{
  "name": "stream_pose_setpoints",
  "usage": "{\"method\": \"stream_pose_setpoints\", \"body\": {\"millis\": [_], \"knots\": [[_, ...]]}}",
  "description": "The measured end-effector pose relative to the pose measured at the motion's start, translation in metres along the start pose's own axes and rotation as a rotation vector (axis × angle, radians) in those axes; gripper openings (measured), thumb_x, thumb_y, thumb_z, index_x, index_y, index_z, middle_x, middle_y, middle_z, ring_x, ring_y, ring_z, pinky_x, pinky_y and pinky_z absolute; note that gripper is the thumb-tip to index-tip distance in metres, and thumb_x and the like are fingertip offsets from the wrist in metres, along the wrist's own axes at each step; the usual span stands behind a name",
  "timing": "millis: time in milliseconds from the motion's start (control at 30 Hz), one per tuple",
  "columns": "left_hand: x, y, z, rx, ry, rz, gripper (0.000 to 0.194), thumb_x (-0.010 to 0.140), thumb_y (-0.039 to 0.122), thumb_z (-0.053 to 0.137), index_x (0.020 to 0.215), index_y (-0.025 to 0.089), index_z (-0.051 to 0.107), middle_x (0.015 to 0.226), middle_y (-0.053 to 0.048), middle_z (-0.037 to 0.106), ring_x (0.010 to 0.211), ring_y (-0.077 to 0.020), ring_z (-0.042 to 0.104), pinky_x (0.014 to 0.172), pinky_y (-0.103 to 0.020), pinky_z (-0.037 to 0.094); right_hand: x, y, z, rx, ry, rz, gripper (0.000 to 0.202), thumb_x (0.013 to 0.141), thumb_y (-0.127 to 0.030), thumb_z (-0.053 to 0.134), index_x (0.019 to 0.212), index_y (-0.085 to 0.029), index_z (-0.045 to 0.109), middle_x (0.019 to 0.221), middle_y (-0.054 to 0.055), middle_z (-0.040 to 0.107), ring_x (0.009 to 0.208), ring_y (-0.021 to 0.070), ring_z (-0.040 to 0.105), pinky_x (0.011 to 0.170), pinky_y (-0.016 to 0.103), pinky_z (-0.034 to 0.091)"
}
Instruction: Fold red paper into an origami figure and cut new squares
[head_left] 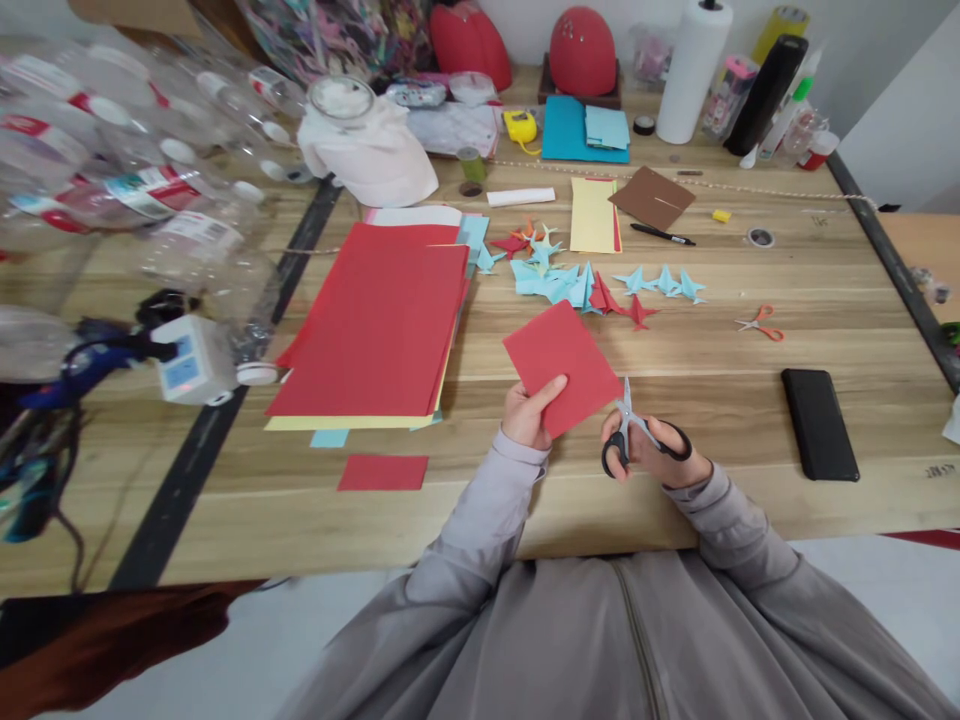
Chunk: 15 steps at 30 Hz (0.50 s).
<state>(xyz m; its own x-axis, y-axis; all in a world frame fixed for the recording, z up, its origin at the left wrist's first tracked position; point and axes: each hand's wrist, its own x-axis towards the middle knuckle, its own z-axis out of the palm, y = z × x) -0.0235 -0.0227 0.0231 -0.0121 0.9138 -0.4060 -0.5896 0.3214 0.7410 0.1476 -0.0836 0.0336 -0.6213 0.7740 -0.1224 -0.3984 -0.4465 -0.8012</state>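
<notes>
My left grip (527, 412) pinches square red paper (566, 350) over the wooden bench (697, 365); my right grip (661, 458) holds black-handled metal scissors (628, 411), blades parted by its corner; trimming seems in hand; the cut calls for steadiness.

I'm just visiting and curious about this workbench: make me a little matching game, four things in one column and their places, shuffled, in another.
Things:
1. Red, roughly square paper sheet
2. Black-handled metal scissors
3. Small orange-handled scissors
4. Yellow tape measure

Places:
A. Lying on the wood-grain table, a little beyond the black rectangular phone
B. Held in the person's right hand
C. Beside the flat blue paper sheet at the back
D. Held in the person's left hand

Right pairs: 1-D, 2-B, 3-A, 4-C.
</notes>
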Motion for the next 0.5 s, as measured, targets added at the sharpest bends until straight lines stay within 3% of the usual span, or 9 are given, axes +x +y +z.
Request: {"method": "stream_pose_setpoints", "body": {"millis": [167,267,500], "knots": [[-0.009,-0.003,0.004,0.045,-0.114,-0.067,0.046,0.040,0.020,0.089,0.082,0.014,0.071,0.083,-0.008,0.075,0.072,-0.0227,0.071,0.065,-0.034,0.060,0.000,0.001,0.001,-0.004,-0.001,-0.008,0.055,0.079,-0.070,0.044,0.093,-0.017,0.049,0.061,0.003,0.061,0.053,0.0143,0.051,0.054,0.026,0.034],[-0.010,-0.003,0.004,0.032,-0.115,-0.118,0.046,0.043,0.020,0.088,0.085,0.015,0.070,0.082,-0.007,0.075,0.067,-0.0223,0.070,0.054,-0.031,0.059,0.000,0.001,0.000,-0.011,-0.007,-0.025,0.054,0.081,-0.069,0.044,0.093,-0.017,0.050,0.062,0.003,0.062,0.054,0.0141,0.052,0.053,0.026,0.035],[-0.011,0.007,0.005,0.021,-0.072,-0.175,0.039,0.044,0.014,0.084,0.079,0.014,0.067,0.077,-0.004,0.073,0.063,-0.0203,0.069,0.045,-0.026,0.057,0.000,0.003,-0.003,-0.020,0.003,-0.134,0.055,0.083,-0.064,0.047,0.097,-0.012,0.055,0.063,0.004,0.063,0.053,0.0130,0.052,0.051,0.024,0.036]]}}
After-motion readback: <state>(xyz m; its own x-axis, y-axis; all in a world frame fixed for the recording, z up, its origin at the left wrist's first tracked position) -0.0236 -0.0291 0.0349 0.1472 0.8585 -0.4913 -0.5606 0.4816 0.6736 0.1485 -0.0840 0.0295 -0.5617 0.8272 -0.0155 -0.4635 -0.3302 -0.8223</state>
